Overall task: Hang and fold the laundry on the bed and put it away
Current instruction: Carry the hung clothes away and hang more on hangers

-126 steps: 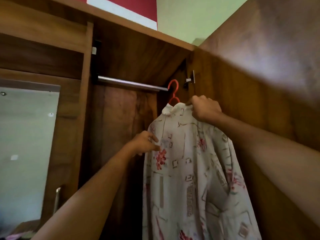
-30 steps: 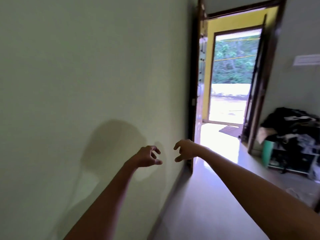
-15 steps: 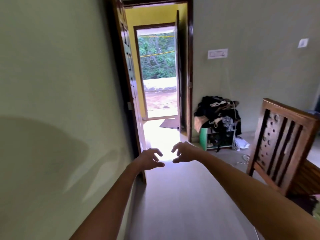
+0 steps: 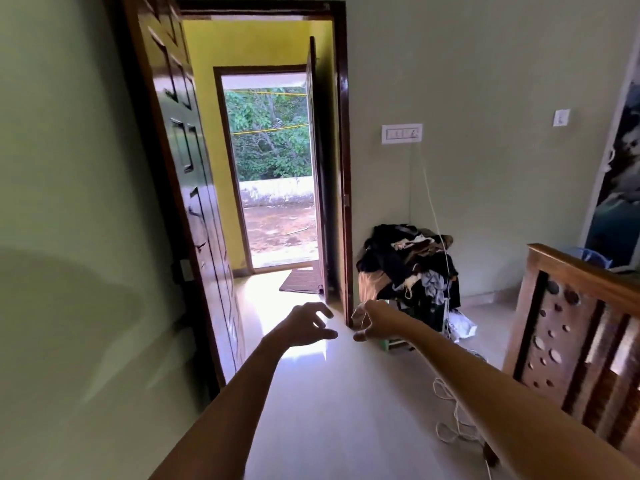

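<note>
Head view: the left hand and right hand reach out front, side by side, fingers loosely curled around nothing, probably kept free for the next garment. The bed's wooden end stands right of the right hand; its laundry is out of view. A clothes heap sits just beyond that hand.

Bare left hand — bare right hand
</note>
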### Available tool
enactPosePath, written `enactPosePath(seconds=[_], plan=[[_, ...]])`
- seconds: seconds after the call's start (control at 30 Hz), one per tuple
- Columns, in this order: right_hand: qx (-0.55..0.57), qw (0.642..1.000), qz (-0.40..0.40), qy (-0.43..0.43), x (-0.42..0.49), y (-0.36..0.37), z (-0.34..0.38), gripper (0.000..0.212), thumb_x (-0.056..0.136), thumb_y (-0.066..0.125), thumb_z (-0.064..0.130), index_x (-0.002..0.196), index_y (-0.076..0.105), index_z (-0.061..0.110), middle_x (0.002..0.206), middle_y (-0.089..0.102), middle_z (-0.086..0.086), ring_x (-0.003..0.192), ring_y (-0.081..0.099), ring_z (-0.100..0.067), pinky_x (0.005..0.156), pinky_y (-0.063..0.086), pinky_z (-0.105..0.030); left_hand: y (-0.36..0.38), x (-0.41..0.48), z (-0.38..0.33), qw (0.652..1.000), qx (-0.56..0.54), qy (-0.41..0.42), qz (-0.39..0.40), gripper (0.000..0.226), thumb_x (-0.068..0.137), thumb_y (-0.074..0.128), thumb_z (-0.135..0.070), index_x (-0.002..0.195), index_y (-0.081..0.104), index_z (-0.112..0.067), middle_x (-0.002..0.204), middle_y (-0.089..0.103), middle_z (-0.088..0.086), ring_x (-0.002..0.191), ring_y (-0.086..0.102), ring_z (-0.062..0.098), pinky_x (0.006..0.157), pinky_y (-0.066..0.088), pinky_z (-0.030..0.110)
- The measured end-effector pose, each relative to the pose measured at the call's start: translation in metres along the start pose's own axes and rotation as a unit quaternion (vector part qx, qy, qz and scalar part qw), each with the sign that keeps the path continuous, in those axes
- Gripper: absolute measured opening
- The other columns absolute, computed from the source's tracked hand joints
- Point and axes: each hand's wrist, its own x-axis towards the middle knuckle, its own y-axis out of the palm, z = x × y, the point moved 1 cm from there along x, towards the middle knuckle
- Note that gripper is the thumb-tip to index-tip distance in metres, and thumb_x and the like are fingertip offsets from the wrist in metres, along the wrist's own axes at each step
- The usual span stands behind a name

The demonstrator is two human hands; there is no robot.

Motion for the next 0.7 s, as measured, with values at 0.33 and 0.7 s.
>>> enactPosePath(seconds=[0.33, 0.7], plan=[[0.003, 0.997, -0.022, 0.076, 0.162, -0.043, -0.124, 0.051, 0.082, 0.073, 0.022, 0.126, 0.054, 0.006, 0.120, 0.062, -0.012, 0.099, 0.057, -0.018, 0.080, 0.039, -0.019, 0.051, 0.241, 0.019, 0.993, -0.022, 0.088, 0.079, 0.041, 0.076, 0.076, -0.010, 0.111, 0.061, 0.004, 0.093, 0.062, 0.014, 0.066, 0.056, -0.004, 0.064, 0.043, 0.015], [0.010, 0.978, -0.069, 0.199, 0.321, -0.142, -0.296, 0.049, 0.083, 0.071, 0.025, 0.126, 0.055, 0.008, 0.121, 0.061, -0.010, 0.110, 0.057, -0.022, 0.085, 0.041, -0.022, 0.102, 0.543, -0.041, 0.974, -0.022, 0.151, 0.166, 0.037, 0.077, 0.076, -0.022, 0.108, 0.061, -0.011, 0.087, 0.063, 0.003, 0.080, 0.058, 0.012, 0.068, 0.041, 0.015]])
